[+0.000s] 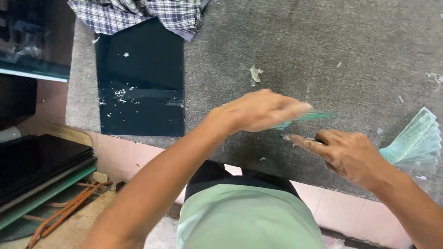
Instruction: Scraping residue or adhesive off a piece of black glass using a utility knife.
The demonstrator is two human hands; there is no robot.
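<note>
glass strips (304,118), thin and green-edged, near the middle of a grey felt table (323,50), partly hidden under the left hand (258,110) and motion-blurred. left hand palm down over the strips, fingers stretched nearly flat and close together; cannot tell whether gripping the strips or only pressing on them. right hand (346,152) just beside, a little nearer the table edge, fingers curled around a slim tool (295,137), forefinger laid straight along it, tip pointing toward the strips; tool mostly hidden, kind unclear. fanned stack of clear greenish glass pieces (415,138) to the right of the right hand, near the table's front edge, untouched. dark glass pane (140,78) lying flat on the table at left, well apart from both hands, speckled with pale flecks. checked cloth (138,14) crumpled at the far edge, overlapping the pane's top. small pale scraps (255,73) scattered on the felt beyond the left hand. below the table edge, green shirt (244,216) and dark waistband. at lower left, stacked dark sheets (37,161) leaning, with an orange-brown cord (69,207) on the floor beside them.
</note>
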